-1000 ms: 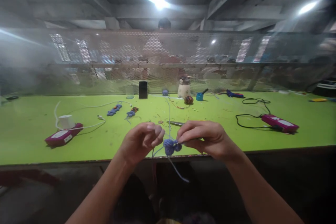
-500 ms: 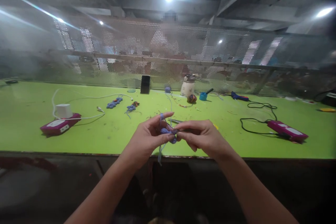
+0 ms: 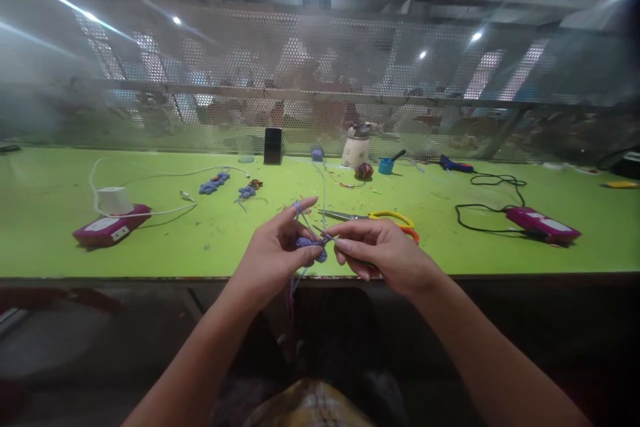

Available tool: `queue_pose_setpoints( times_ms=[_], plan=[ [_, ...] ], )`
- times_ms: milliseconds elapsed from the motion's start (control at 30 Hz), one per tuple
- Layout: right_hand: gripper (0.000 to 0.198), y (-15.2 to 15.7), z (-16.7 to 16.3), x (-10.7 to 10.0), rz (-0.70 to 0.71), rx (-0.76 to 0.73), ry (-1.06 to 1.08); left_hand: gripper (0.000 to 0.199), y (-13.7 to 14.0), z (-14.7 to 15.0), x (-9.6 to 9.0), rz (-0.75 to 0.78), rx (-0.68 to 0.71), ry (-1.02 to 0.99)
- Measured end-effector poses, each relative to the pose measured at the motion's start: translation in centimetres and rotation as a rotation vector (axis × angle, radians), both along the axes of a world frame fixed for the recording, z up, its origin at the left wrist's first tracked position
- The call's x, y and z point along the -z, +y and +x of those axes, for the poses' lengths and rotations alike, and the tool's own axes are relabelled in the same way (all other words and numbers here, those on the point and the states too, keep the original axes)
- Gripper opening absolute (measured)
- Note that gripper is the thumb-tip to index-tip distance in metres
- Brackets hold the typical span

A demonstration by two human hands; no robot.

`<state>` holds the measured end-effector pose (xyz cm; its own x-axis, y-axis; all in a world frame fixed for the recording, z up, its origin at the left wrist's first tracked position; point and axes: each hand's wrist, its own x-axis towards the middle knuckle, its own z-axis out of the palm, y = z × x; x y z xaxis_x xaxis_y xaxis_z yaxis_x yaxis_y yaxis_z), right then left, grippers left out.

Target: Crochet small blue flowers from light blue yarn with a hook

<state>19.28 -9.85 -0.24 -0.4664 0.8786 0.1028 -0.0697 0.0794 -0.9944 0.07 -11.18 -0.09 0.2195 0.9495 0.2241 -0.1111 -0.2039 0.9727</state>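
Note:
My left hand (image 3: pixel 273 247) is closed on a small purple crochet piece (image 3: pixel 303 242), with yarn wrapped round its raised index finger. From there a purple yarn strand (image 3: pixel 324 193) runs back to a yarn ball (image 3: pixel 317 153) at the rear of the table. My right hand (image 3: pixel 385 250) pinches a thin crochet hook (image 3: pixel 330 237), whose tip meets the piece; its handle is hidden by the fingers. Loose yarn ends hang below the left hand. Scissors (image 3: pixel 393 215) with yellow and red handles lie just behind my right hand.
On the green table (image 3: pixel 165 247) are finished purple crochet pieces (image 3: pixel 215 183), a phone (image 3: pixel 273 145), a jar (image 3: pixel 355 145), a multicoloured yarn ball (image 3: pixel 363 171) and a blue pot (image 3: pixel 386 165). Purple power strips (image 3: pixel 543 223) with cables lie at both sides. A person sits behind the perforated screen (image 3: pixel 390 80).
The view has tilted down slightly. The hook and right fingertips have shifted against the crochet piece, and the scissors now show more fully. Both hands keep their hold.

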Motion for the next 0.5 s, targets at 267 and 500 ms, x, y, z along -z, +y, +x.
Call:
queue_pose_setpoints(
  times_ms=[267, 500],
  plan=[
    [0.028, -0.9, -0.6, -0.1, 0.026, 0.016, -0.007, 0.105, -0.7, -0.3, -0.2, 0.019, 0.015, -0.024],
    [0.029, -1.2, -0.7, -0.5, 0.059, -0.002, -0.044, 0.118, -1.2, -0.3, -0.3, 0.001, 0.008, -0.067]
  ],
)
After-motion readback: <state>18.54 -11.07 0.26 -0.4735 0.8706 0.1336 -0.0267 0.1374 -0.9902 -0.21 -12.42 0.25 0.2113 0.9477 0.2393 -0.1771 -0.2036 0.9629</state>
